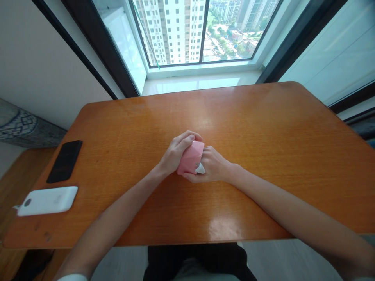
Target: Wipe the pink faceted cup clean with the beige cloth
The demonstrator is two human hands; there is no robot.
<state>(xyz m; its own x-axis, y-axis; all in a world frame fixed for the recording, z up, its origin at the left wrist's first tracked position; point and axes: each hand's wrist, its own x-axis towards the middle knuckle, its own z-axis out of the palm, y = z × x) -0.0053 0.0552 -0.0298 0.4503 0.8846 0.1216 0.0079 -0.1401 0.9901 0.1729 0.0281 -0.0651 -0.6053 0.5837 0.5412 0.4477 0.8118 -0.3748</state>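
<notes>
Over the middle of the wooden table, both hands hold a small pink packet [191, 157]. My left hand [175, 150] wraps its upper left side, with the thumb lying across the top. My right hand [212, 164] is closed around the right side, its fingers bent in against the packet and partly hidden by it. A small white piece [200, 168] sticks out at the packet's lower right, beside the right hand's fingers; I cannot make out what it is.
At the table's left side lie a black phone [65, 161] and, nearer to me, a white device [48, 200] with a cable end at its left. The wooden table [263, 128] reaches to a window [202, 35] at the back. A wooden bench [17, 183] stands at left.
</notes>
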